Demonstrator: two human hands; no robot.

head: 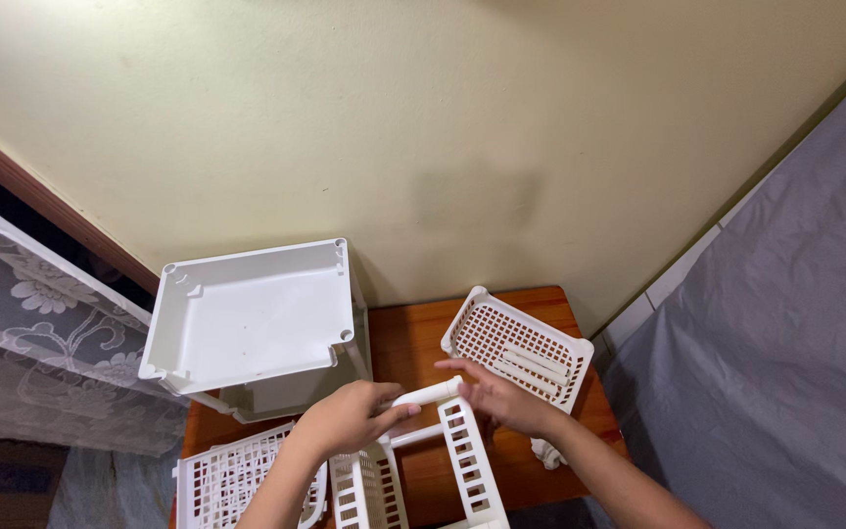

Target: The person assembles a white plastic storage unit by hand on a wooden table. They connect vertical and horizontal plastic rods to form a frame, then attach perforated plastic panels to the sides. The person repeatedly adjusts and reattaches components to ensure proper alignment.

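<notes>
My left hand [350,418] is closed around a white plastic tube [430,393] that lies across the top of a white slotted frame [467,460]. My right hand [496,396] touches the tube's right end, its fingers curled against it. The frame has two perforated side panels and stands on a small wooden table [408,343]. A second slotted panel [369,485] lies under my left wrist.
A white solid tray [247,318] rests upside down at the back left of the table. A white perforated basket [519,345] with loose tubes inside sits at the back right. Another perforated basket [232,480] is at the front left. Grey fabric [795,343] hangs right, lace curtain [31,313] left.
</notes>
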